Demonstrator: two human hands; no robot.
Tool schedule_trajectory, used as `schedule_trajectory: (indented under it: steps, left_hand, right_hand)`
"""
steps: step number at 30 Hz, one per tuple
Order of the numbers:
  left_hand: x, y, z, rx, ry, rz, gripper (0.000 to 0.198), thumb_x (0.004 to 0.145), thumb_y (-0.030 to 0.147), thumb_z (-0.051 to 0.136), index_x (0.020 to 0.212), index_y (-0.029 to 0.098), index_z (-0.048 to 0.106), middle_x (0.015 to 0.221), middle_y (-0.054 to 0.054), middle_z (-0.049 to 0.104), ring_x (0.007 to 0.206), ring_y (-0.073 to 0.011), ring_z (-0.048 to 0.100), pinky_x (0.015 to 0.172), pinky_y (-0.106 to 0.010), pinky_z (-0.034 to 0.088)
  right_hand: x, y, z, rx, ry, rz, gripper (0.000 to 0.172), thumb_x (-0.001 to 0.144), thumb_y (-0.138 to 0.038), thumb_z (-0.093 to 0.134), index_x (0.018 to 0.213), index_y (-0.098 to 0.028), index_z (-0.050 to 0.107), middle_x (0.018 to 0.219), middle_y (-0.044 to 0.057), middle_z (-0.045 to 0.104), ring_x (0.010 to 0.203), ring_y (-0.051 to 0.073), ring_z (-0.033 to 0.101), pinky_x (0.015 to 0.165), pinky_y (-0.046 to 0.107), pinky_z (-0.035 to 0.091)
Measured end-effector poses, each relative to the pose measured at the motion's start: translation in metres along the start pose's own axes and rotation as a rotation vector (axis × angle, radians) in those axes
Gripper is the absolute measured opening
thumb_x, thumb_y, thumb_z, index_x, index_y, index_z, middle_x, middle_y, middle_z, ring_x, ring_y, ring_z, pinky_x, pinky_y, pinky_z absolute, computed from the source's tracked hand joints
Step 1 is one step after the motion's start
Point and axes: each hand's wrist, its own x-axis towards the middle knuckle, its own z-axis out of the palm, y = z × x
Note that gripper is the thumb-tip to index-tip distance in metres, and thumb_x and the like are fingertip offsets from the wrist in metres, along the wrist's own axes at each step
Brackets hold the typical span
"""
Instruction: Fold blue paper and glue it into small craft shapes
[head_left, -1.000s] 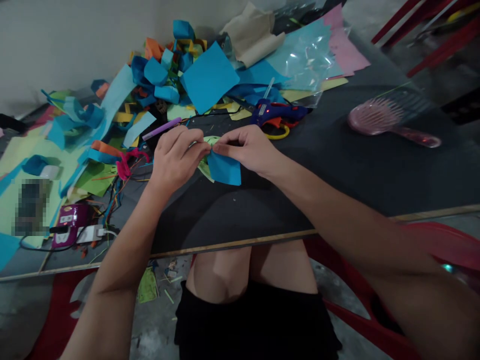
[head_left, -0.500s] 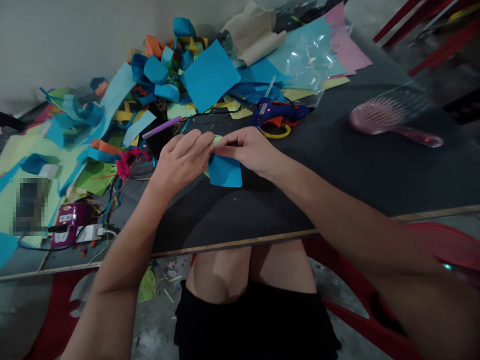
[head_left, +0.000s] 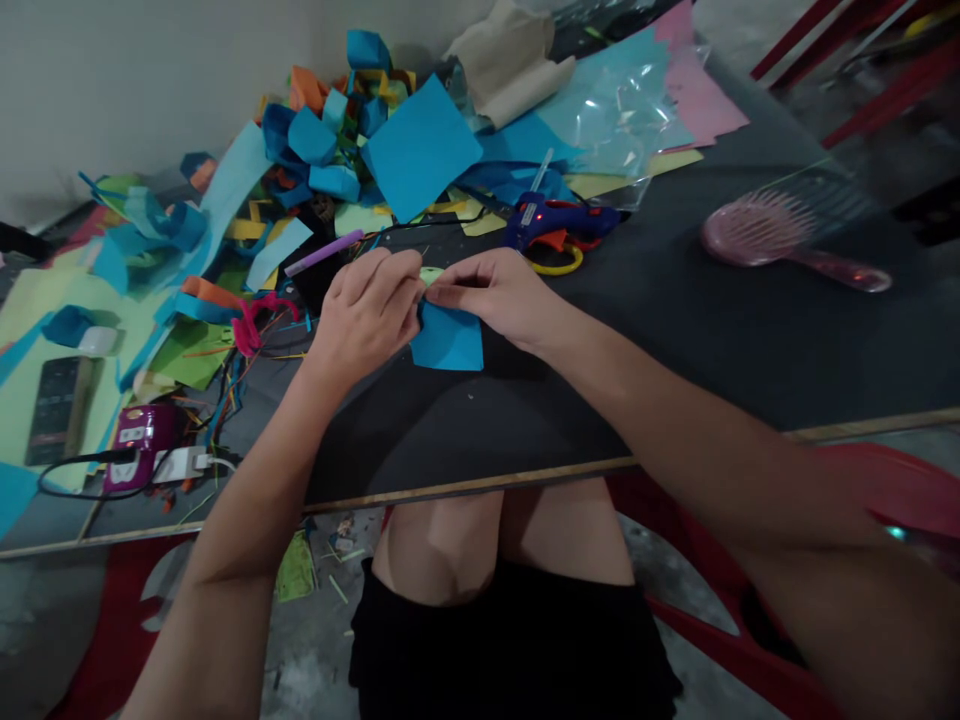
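A small blue paper piece [head_left: 448, 340] hangs below my fingertips over the dark table. My right hand [head_left: 499, 293] pinches its upper edge between thumb and fingers. Close against it, my left hand [head_left: 373, 305] has its fingers curled together at the left side of the same work. Between the two hands shows a bit of light green paper [head_left: 430, 274], mostly covered by the fingers. Exactly what the left fingertips grip is hidden behind the hand.
A blue glue gun [head_left: 559, 222] and yellow-handled scissors [head_left: 566, 260] lie beyond my right hand. A pink hairbrush [head_left: 757, 232] is at the right. Cut paper pieces [head_left: 315, 140] are heaped at the back left. A purple pen [head_left: 324, 253] and phone [head_left: 56, 410] lie left.
My left fingers have curled in slightly more, and less green paper shows below them. The blue paper piece has shifted a little to the left. Both hands stay in nearly the same place.
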Motion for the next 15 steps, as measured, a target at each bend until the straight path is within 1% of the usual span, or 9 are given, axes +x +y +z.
schedule_trajectory:
  steps: [5,9,12,15]
  left_hand:
    - [0.0007,0.0001,-0.0033,-0.023,0.007,-0.018,0.017,0.096,0.030,0.044,0.104,0.022,0.056,0.117,-0.011,0.059,0.122,-0.0297,0.055,0.104,-0.051,0.042]
    - [-0.0002,-0.0009,-0.0041,-0.002,0.031,-0.003,0.017,0.097,0.029,0.043,0.104,0.022,0.056,0.116,-0.011,0.059,0.121,-0.0295,0.055,0.104,-0.052,0.043]
    - [-0.0014,-0.0019,-0.0046,0.008,0.047,0.000,0.016,0.096,0.031,0.045,0.103,0.022,0.056,0.116,-0.010,0.059,0.121,-0.0294,0.056,0.104,-0.052,0.043]
    - [-0.0021,-0.0035,-0.0051,-0.009,0.037,-0.005,0.015,0.096,0.033,0.047,0.101,0.022,0.056,0.117,-0.012,0.058,0.120,-0.0307,0.056,0.103,-0.053,0.042]
  right_hand:
    - [-0.0001,-0.0013,-0.0011,0.002,-0.004,-0.008,0.019,0.074,-0.036,0.079,0.067,-0.018,0.075,0.065,0.003,0.067,0.066,0.015,0.059,0.060,0.030,0.045]
    - [-0.0006,-0.0023,-0.0014,0.002,0.006,-0.025,0.021,0.074,-0.038,0.079,0.066,-0.019,0.075,0.066,0.003,0.067,0.067,0.016,0.059,0.062,0.030,0.047]
    - [-0.0008,-0.0025,-0.0012,0.002,0.025,-0.027,0.022,0.074,-0.038,0.080,0.065,-0.019,0.074,0.064,0.003,0.065,0.068,0.016,0.059,0.063,0.030,0.048]
    - [-0.0006,-0.0028,-0.0012,0.009,0.037,-0.014,0.020,0.074,-0.036,0.079,0.067,-0.018,0.074,0.064,0.003,0.065,0.068,0.016,0.059,0.063,0.031,0.048]
